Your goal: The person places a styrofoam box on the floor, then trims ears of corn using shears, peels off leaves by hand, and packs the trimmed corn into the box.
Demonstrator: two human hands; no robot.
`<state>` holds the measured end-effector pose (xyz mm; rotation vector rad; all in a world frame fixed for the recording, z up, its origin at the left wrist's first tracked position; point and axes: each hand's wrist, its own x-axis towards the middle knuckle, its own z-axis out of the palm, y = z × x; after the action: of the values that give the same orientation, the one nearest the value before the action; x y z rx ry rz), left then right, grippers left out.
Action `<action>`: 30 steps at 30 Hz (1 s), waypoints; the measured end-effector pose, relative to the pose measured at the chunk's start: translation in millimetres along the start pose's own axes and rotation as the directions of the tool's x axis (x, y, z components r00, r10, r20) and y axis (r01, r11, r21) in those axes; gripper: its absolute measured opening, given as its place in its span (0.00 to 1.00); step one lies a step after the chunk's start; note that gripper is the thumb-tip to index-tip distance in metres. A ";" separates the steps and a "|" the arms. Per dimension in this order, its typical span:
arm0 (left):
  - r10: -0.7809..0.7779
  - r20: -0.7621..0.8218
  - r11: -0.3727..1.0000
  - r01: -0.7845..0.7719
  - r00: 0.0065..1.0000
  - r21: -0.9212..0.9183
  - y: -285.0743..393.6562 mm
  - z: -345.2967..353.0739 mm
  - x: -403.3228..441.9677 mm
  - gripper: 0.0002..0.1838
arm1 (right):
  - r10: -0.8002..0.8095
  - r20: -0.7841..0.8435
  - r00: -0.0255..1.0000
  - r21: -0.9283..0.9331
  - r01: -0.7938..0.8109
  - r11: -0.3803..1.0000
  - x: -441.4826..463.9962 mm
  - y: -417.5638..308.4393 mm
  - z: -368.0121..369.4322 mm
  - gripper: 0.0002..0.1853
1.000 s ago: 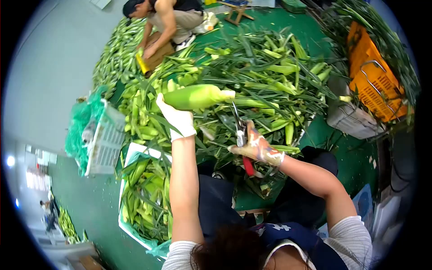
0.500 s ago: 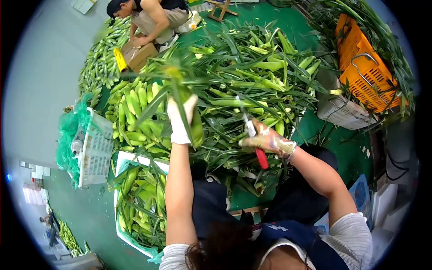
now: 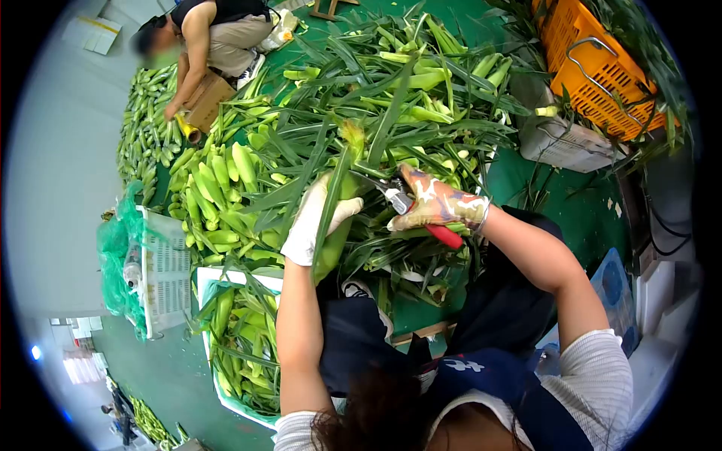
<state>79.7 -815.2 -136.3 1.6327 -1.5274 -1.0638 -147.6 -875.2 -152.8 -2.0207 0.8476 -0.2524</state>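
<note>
My left hand [image 3: 310, 218], in a white glove, is closed around an unshucked ear of corn [image 3: 331, 252] with long leaves hanging over the fingers. Pale yellow-green silk shows at the ear's upper end. My right hand [image 3: 444, 201], in a camouflage-patterned glove, grips pruning shears [image 3: 397, 200] with a red handle. Their blades point left, close against the leaves beside the ear; whether they touch is hard to see. Beneath and beyond both hands lies a heap of leafy corn [image 3: 406, 113]. Trimmed ears [image 3: 222, 180] are piled to the left of it.
A white foam box [image 3: 210, 282] of corn stands at my lower left, near a white crate [image 3: 167, 270] with green netting. To the right, an orange crate [image 3: 594, 68] rests on a grey crate [image 3: 571, 146]. A co-worker [image 3: 218, 37] crouches by a cardboard box [image 3: 208, 104].
The shears have moved left, up to the ear in my left hand. My left hand has shifted slightly right and lower. The view has turned a little, and the co-worker's head and arms have moved.
</note>
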 end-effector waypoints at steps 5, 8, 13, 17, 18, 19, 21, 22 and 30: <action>-0.191 0.308 0.943 0.261 0.932 -0.204 6.0 2.2 -0.3 0.22 | -0.028 0.107 0.994 0.381 -0.015 0.924 -16.3 7.4 -20.1 0.42; -0.171 0.282 0.983 0.183 0.944 -0.018 18.6 15.2 0.0 0.25 | -0.041 0.094 0.995 0.137 0.028 0.990 -18.3 17.6 -21.0 0.38; -0.174 0.255 0.975 0.130 0.951 0.180 35.7 22.0 -6.5 0.31 | -0.079 0.165 0.983 0.028 0.076 0.997 -21.3 31.2 -28.1 0.35; -0.330 0.186 0.920 0.272 0.925 0.281 4.6 25.9 3.9 0.38 | 0.065 0.233 0.970 0.325 -0.141 0.935 -9.5 49.1 -1.0 0.22; -0.335 0.139 0.903 0.275 0.932 0.331 3.5 24.4 2.9 0.36 | 0.139 0.138 0.981 0.329 -0.178 0.927 -3.5 78.8 17.7 0.14; -0.335 0.093 0.883 0.278 0.938 0.378 2.8 22.9 1.1 0.34 | 0.180 0.123 0.976 0.337 -0.212 0.917 -6.0 48.4 -7.0 0.15; -0.305 0.140 0.942 0.277 0.942 0.191 5.5 12.4 -6.0 0.31 | 0.212 -0.015 0.977 0.379 -0.191 0.906 -5.6 52.8 -18.4 0.18; -0.271 0.172 0.961 0.277 0.947 -0.016 6.7 5.3 -7.4 0.29 | 0.101 0.073 0.992 0.552 -0.124 0.825 -14.8 32.6 -28.9 0.20; -0.025 -0.200 0.818 -0.095 0.979 -0.567 -5.2 -6.9 2.2 0.19 | 0.123 0.202 0.972 0.037 -0.133 0.990 -48.7 7.1 -6.0 0.42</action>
<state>88.2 -817.3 -137.9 1.2291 -0.9643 -1.1591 -190.0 -850.0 -148.2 -1.8990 0.8319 0.0020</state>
